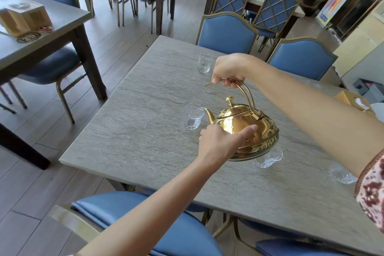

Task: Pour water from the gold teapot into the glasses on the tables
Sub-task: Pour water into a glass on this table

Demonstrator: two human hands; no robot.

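The gold teapot [245, 129] hangs tilted above the grey stone table [145, 131], its spout over a clear glass [192, 119] with a thin stream of water arcing into it. My right hand [228, 71] grips the top of the arched handle. My left hand [220, 141] supports the pot's belly from the near side, thumb laid across it. Another glass [204, 62] stands at the far side. A third glass [269, 157] sits partly under the pot, and one more glass [342, 174] stands by my right forearm.
Blue padded chairs [226, 33] ring the table, one close in front of me [145, 224]. A second table [37, 33] at the left carries a wooden box [25, 16]. A wooden holder [351, 100] sits at the table's right edge.
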